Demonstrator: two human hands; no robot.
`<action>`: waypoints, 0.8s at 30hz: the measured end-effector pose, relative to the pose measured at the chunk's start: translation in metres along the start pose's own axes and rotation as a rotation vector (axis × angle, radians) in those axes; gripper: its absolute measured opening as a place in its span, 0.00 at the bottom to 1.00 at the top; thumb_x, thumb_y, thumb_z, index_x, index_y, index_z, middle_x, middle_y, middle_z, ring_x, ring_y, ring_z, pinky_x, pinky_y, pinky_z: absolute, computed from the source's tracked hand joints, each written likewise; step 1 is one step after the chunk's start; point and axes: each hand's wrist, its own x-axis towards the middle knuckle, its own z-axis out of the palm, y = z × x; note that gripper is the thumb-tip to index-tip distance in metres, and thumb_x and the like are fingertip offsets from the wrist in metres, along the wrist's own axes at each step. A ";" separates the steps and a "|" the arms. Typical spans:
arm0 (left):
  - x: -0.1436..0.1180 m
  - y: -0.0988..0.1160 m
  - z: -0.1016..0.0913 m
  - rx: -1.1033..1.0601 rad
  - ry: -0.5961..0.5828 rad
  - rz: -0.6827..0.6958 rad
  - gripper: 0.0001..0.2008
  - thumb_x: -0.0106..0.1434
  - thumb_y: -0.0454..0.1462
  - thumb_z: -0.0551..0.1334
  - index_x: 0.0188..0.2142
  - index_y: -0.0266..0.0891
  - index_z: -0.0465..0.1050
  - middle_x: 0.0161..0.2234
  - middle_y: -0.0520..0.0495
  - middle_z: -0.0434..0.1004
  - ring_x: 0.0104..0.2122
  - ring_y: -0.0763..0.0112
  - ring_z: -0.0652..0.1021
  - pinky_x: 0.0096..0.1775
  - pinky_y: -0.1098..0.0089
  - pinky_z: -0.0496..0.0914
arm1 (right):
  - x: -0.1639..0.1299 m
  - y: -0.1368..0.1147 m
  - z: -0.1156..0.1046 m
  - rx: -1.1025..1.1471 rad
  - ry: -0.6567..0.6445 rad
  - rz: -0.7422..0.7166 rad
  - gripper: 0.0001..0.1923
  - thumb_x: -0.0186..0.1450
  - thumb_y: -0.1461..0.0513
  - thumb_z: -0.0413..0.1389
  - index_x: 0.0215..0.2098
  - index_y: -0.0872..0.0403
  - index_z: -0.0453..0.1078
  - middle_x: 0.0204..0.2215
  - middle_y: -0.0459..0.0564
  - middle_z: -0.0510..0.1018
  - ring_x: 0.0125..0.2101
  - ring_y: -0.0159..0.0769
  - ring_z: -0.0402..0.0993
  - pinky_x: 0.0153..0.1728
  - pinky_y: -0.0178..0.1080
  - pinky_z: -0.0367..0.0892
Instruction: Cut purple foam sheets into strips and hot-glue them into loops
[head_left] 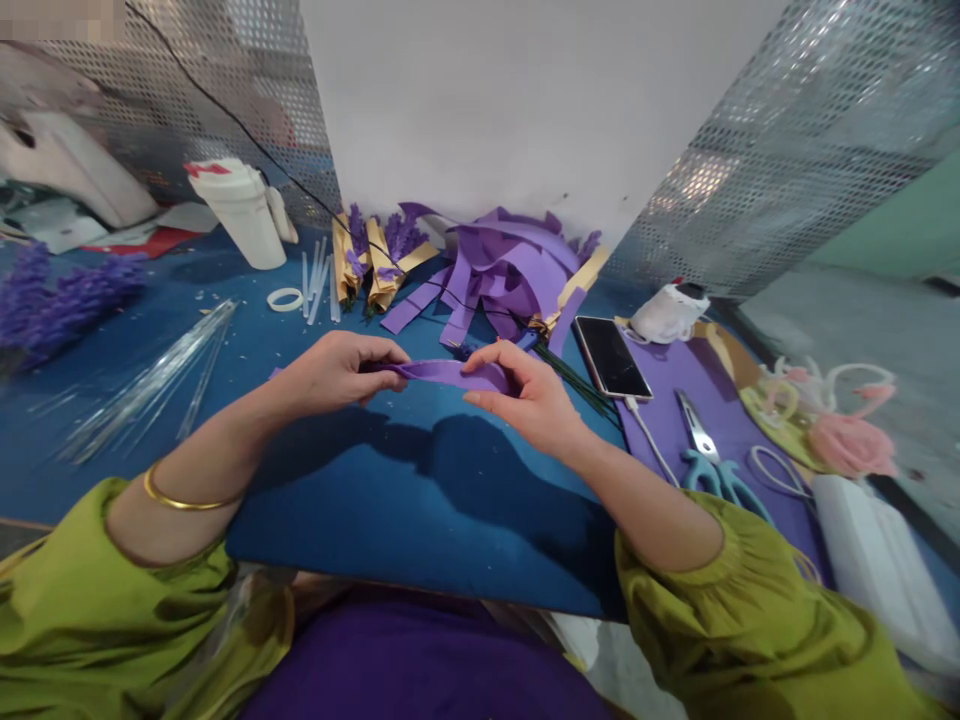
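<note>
**Over the blue mat: two hands, one purple strip**

Above the blue mat (390,500), the left hand (337,372) pinches one end of a purple strip (450,374) and the right hand (525,395) grips the other, the strip stretched between them. Far behind lies a pile of strips (510,265). To the right sit a phone (611,357) and scissors (712,455); to the left, clear sticks (157,380), a tape ring (285,299) and a white bottle (244,215). Nothing blocks the hands.

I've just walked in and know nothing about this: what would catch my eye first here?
Two hands, the left hand and right hand, stretch a purple strip between them over the blue table. Behind lies a heap of purple strips; to the right, a phone and teal scissors.
</note>
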 end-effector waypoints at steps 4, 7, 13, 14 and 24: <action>0.000 -0.001 0.001 -0.024 0.014 -0.007 0.12 0.60 0.43 0.64 0.36 0.38 0.82 0.17 0.55 0.71 0.18 0.77 0.70 0.22 0.77 0.61 | -0.002 0.006 0.005 -0.005 0.115 0.015 0.03 0.60 0.61 0.64 0.32 0.50 0.75 0.32 0.46 0.78 0.35 0.37 0.72 0.41 0.42 0.67; 0.000 -0.002 0.004 -0.065 0.036 -0.020 0.11 0.59 0.42 0.65 0.34 0.38 0.82 0.16 0.54 0.70 0.17 0.77 0.69 0.21 0.77 0.61 | -0.003 0.011 0.009 0.039 0.198 0.017 0.06 0.60 0.60 0.64 0.27 0.50 0.73 0.28 0.45 0.76 0.33 0.36 0.71 0.40 0.43 0.67; -0.001 -0.003 0.007 -0.047 0.122 -0.012 0.12 0.58 0.43 0.66 0.35 0.38 0.83 0.18 0.53 0.72 0.18 0.77 0.69 0.21 0.76 0.60 | -0.002 0.008 0.010 0.206 0.179 0.207 0.12 0.55 0.61 0.67 0.24 0.52 0.67 0.33 0.48 0.80 0.36 0.37 0.75 0.40 0.43 0.69; -0.001 -0.004 0.007 -0.028 0.139 -0.004 0.12 0.59 0.44 0.66 0.35 0.39 0.83 0.18 0.53 0.73 0.19 0.77 0.69 0.22 0.76 0.60 | -0.001 0.007 0.010 0.241 0.158 0.250 0.13 0.55 0.60 0.67 0.24 0.52 0.66 0.34 0.49 0.81 0.36 0.38 0.76 0.40 0.43 0.69; -0.003 -0.001 0.006 0.143 0.167 0.114 0.14 0.61 0.45 0.63 0.37 0.40 0.84 0.30 0.46 0.84 0.29 0.69 0.79 0.32 0.73 0.68 | -0.001 0.010 0.007 0.354 -0.002 0.381 0.14 0.56 0.56 0.66 0.23 0.53 0.66 0.26 0.45 0.76 0.33 0.34 0.73 0.34 0.38 0.65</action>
